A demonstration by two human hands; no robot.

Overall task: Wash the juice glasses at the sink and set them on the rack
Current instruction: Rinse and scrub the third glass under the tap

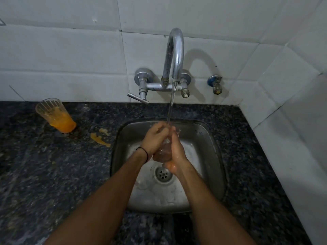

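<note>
1. Two hands are wrapped round one clear ribbed juice glass (163, 151), holding it over the middle of the square stainless steel sink (208, 138), above the round drain (163, 174).
2. The glass is sandwiched between the palms, base toward the person, mouth tipped up toward the back edge of the sink. It's mostly hidden, only the lower part shows.
3. The left hand (155, 138) is closed over the glass from the left side, fingers curled across its upper end. There's a thin black band (144, 151) on that wrist.
4. The right hand (177, 154) presses against the glass from the right, fingers pretty straight and together, lying along its side. It looks wet.
5. A thin stream of water (170, 110) from the curved chrome wall tap (174, 55) lands right where the fingers meet at the top of the glass.
6. A second clear ribbed glass with orange juice dregs (54, 115) stands on the dark speckled granite counter (53, 174), near its back edge, well left of the sink and untouched.
7. Some orange juice spills (100, 139) sit on the counter between that glass and the sink's left edge.
</note>
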